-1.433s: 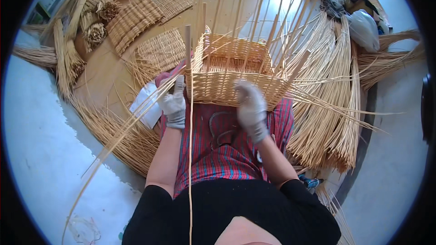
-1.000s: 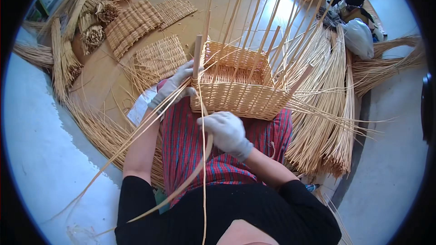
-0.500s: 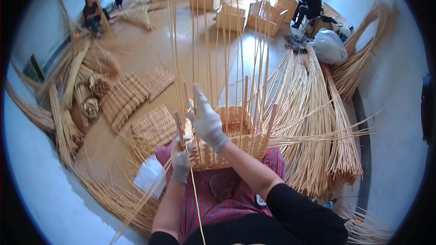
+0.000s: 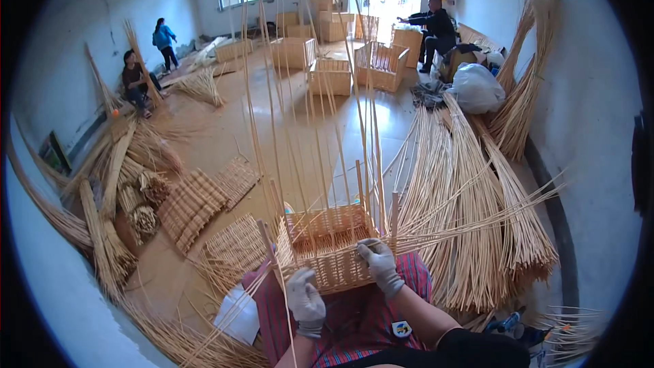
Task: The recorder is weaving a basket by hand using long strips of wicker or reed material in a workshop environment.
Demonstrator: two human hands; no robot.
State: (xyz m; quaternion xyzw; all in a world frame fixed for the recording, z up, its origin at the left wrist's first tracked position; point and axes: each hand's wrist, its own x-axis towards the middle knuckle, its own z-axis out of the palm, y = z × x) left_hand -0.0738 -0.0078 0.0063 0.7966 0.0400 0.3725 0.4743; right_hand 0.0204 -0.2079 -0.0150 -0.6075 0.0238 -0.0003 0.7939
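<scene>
A partly woven wicker basket (image 4: 334, 274) rests on my lap, with tall thin stakes rising from its sides and thicker wooden posts at its corners. My right hand (image 4: 381, 269), in a pale glove, is closed at the near wall's rim toward the right corner, thumb and fingers curled over the edge. My gloved left hand (image 4: 305, 301) is lower, by the near left corner, its fingers curled inward. Whatever lies inside those fingers is hidden. A long loose strand (image 4: 290, 324) runs down from that corner beside the left hand. Other strand ends stick out at both sides.
Long wicker bundles (image 4: 470, 232) lie at the right. At left are woven panels (image 4: 193, 210) and more bundles (image 4: 109, 245). Finished baskets (image 4: 330, 78) stand farther back. One person (image 4: 436, 31) sits at back right; a seated person (image 4: 136, 82) and a standing person (image 4: 164, 42) are at back left.
My right hand has come down from among the upright stakes to the near rim, toward the right. My left hand has left the corner post and moved lower and rightward. The view has tilted up.
</scene>
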